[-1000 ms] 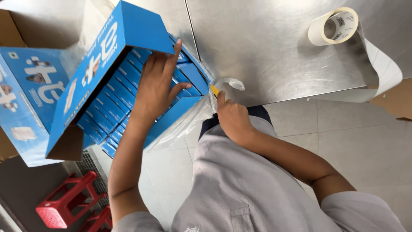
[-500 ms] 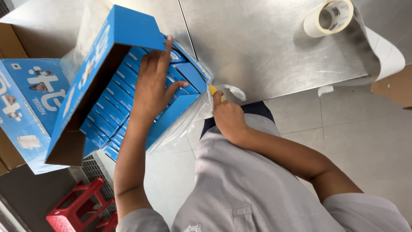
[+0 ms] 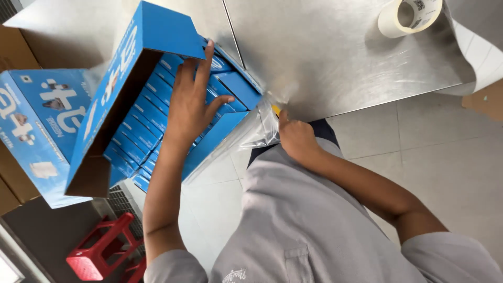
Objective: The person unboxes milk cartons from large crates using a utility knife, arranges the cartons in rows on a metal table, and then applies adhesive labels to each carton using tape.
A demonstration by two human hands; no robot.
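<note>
Nearest the camera I see the person's grey shirt (image 3: 314, 230), with both bare forearms reaching up from it toward the table edge.

Right hand (image 3: 296, 139): closed in a pinch on the clear plastic wrap (image 3: 257, 128) at the edge of the steel table (image 3: 335, 63). A small yellow item (image 3: 276, 109) shows just above the fingers, touching the wrap; I cannot tell what it is or whether the hand grips it.

Left hand (image 3: 191, 107): open, fingers spread, palm laid flat on the rows of small blue boxes (image 3: 141, 131) packed inside the open blue carton (image 3: 152, 84). It grips nothing; it presses on the box tops.

The carton lies tilted, overhanging the near table edge, its flap (image 3: 173, 34) raised above the left fingertips. The plastic wrap runs from the carton's near corner to the right hand.

Left of the carton stands a second blue printed carton (image 3: 36, 126), beside brown cardboard (image 3: 18, 47). Below it, on the floor, sits a red plastic stool (image 3: 102, 249).

Farthest away, a roll of pale tape (image 3: 408, 15) rests on the table top, well apart from both hands.
</note>
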